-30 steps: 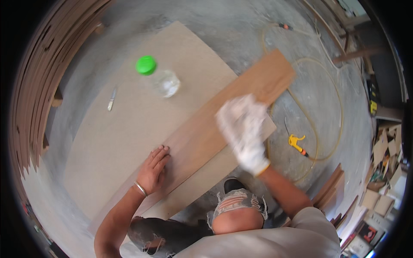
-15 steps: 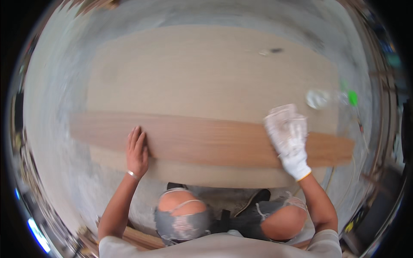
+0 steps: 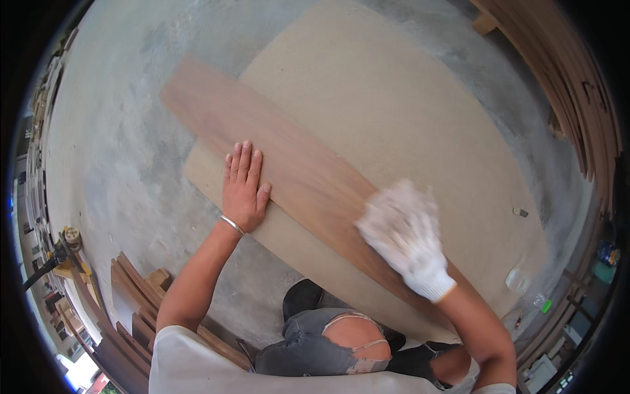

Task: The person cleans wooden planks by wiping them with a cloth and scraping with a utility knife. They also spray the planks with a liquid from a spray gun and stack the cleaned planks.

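Note:
A long brown wooden board [image 3: 289, 164] lies slantwise on a beige sheet [image 3: 367, 72], its far left end reaching past the sheet over the floor. My left hand [image 3: 244, 187] is bare and open, with its fingers flat on the board's near edge. A metal bangle [image 3: 232, 226] circles that wrist. Farther right, my right hand [image 3: 410, 246] wears a white knitted glove and presses a pale, stained rag [image 3: 387, 203] onto the board. Motion smears the gloved fingers and the rag, so their outlines are indistinct.
Curved wooden pieces [image 3: 558, 79] stand at the far right, and more wooden pieces [image 3: 131, 295] lie at the near left. A clear plastic bottle [image 3: 518, 281] with a green cap [image 3: 545, 305] lies at right. A small dark object [image 3: 520, 212] rests on the sheet.
My view has swung round, so the board now runs diagonally. The gloved hand and rag have moved along the board toward its middle; my left hand still rests on its near edge.

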Available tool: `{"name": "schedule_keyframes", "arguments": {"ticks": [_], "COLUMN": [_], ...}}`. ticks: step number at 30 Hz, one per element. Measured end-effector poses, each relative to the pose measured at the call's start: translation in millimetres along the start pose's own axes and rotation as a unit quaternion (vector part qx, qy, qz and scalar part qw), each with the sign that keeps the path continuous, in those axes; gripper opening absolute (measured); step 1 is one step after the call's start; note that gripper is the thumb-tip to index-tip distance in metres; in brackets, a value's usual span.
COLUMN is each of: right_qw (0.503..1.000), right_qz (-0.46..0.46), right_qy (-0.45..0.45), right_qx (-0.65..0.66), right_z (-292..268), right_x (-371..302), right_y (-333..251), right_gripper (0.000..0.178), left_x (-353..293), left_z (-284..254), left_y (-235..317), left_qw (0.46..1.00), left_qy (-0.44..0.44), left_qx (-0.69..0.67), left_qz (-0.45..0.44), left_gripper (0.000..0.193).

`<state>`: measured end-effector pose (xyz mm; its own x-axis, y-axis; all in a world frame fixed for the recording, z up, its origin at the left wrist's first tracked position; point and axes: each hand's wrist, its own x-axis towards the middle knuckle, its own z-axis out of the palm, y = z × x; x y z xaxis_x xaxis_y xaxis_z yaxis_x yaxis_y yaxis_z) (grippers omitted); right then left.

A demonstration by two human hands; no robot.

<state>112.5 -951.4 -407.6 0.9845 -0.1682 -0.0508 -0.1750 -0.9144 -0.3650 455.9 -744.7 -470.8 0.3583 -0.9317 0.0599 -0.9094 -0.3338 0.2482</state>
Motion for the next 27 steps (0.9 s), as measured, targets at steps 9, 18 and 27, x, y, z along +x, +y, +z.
{"name": "schedule_keyframes", "arguments": {"ticks": [9, 18, 27], "right_qw": [0.934, 0.979, 0.977], "right_qz": [0.332, 0.177, 0.13], "right_qy": [-0.109, 0.101, 0.163], "right_qx": [-0.075, -0.017, -0.032], "right_z": [0.9, 41.2, 8.3], "right_x": [-182.4, 215.8, 0.0], "right_y": [9.6, -40.5, -9.7], "right_gripper": [0.041, 0.052, 0.063], "left_x": [7.1, 15.9, 13.6], "left_z": [13.3, 23.5, 15.3], "left_y": [13.2, 4.3, 15.1], "left_qw": [0.999, 0.998, 0.998], "left_qy": [-0.03, 0.03, 0.03], "left_qx": [-0.034, -0.007, 0.038], "left_qz": [0.006, 0.062, 0.05], "left_gripper": [0.067, 0.071, 0.069]}}
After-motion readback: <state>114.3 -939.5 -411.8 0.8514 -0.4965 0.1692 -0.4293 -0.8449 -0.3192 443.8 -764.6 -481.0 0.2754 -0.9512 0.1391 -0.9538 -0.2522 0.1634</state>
